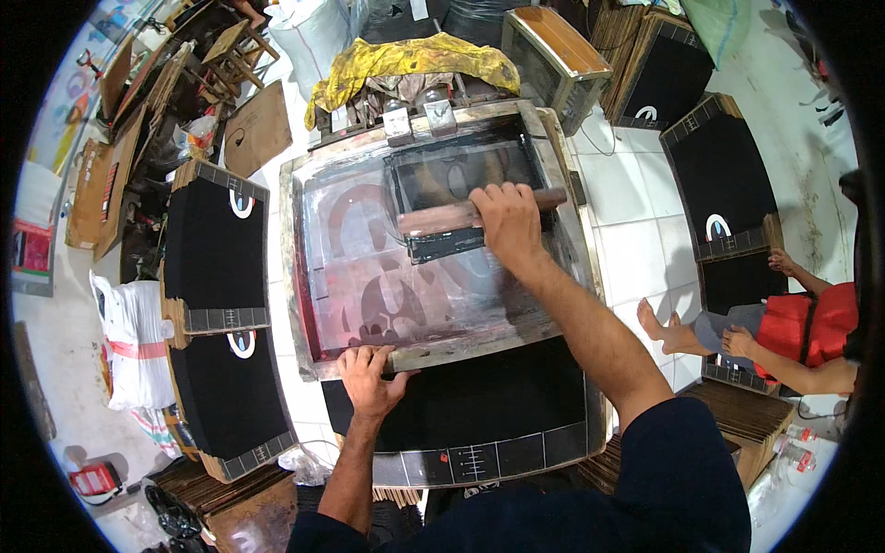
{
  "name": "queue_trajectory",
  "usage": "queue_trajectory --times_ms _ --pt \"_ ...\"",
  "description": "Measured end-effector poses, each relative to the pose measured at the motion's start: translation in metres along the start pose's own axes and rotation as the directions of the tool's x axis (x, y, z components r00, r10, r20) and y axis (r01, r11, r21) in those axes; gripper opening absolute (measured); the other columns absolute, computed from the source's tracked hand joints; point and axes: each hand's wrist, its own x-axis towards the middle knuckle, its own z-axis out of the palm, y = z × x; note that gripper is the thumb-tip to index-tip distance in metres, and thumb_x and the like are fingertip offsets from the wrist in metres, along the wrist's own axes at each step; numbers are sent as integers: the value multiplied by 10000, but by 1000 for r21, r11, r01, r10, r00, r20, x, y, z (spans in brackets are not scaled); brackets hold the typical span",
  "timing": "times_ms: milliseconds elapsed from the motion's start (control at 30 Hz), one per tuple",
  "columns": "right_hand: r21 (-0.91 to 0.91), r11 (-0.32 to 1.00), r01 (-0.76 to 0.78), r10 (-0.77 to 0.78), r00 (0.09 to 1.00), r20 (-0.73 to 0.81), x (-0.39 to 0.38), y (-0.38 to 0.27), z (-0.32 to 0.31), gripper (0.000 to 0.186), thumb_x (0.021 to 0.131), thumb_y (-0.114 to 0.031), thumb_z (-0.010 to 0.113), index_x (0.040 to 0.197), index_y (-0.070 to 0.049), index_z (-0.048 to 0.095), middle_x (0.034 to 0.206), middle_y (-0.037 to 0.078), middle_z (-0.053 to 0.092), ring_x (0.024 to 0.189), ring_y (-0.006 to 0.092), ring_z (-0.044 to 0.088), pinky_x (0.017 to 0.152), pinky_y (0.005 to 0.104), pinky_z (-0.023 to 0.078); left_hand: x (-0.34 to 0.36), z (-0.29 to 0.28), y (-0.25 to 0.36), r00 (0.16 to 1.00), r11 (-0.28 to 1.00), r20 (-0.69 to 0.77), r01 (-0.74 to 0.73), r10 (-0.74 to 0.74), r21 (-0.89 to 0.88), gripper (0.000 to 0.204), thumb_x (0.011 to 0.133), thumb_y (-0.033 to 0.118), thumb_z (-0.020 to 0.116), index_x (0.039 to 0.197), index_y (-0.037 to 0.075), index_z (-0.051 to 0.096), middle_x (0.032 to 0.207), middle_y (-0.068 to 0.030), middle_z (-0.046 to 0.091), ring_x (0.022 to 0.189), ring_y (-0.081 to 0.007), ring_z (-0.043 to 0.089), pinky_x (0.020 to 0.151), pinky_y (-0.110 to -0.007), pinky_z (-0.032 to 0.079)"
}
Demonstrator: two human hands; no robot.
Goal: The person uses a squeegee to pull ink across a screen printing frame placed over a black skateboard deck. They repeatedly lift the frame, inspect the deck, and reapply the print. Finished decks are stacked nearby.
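Note:
A wooden-framed printing screen (pixel 433 357) lies before me, with pale and reddish patterned mesh. My right hand (pixel 509 221) is closed around the wooden handle of a squeegee (pixel 440 218), which rests over the mesh at the upper right. Black ink (pixel 446 244) lies along and beside the squeegee, with a dark inked patch behind it. My left hand (pixel 371 380) grips the near rail of the frame at its left part, fingers over the wood and thumb out to the side. Beneath the screen, a black panel (pixel 470 405) with a lined border sticks out toward me.
Metal hinge clamps (pixel 441 117) hold the screen's far side, near a yellow stained cloth (pixel 415 60). Black printed panels (pixel 217 244) stand on the left, and more panels (pixel 724 184) on the right. A person in a red top (pixel 807 332) sits at the right.

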Motion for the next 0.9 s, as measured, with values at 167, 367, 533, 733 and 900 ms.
queue_trajectory --times_ms 167,367,533,733,900 --pt "11 999 39 -40 994 98 26 13 -7 261 778 -100 771 1015 -117 664 957 62 680 982 283 636 861 447 442 12 0 -2 999 999 -19 -38 38 5 485 600 254 936 1027 103 761 969 -53 626 923 -267 548 844 -444 403" --pt "72 997 19 -37 962 272 14 15 1 327 763 -126 813 1059 -129 676 1003 57 691 1025 287 642 898 453 440 11 1 1 999 999 -32 -16 14 -35 497 600 272 944 1035 100 776 1009 -52 652 947 -270 562 862 -455 408" --pt "86 995 43 -66 956 285 100 54 34 403 761 -231 845 1123 -138 695 1082 77 713 1090 310 649 959 477 454 16 -5 5 1000 1000 -19 -6 5 -27 519 576 246 953 1035 92 766 1013 -57 649 952 -272 561 854 -448 413" --pt "-21 999 29 -20 942 334 188 91 80 585 784 -314 849 1320 -157 676 1276 146 656 1237 354 578 1059 528 413 15 -9 9 999 999 15 39 -39 -8 523 595 253 938 1065 103 765 1019 -56 656 967 -279 574 886 -455 417" --pt "171 985 -6 61 947 -316 77 45 28 536 820 -258 801 1323 -147 656 1267 134 606 1281 330 513 1100 541 345 13 -8 5 1000 999 0 31 -31 -14 521 599 270 939 1063 107 766 1017 -58 653 967 -281 573 891 -450 417"
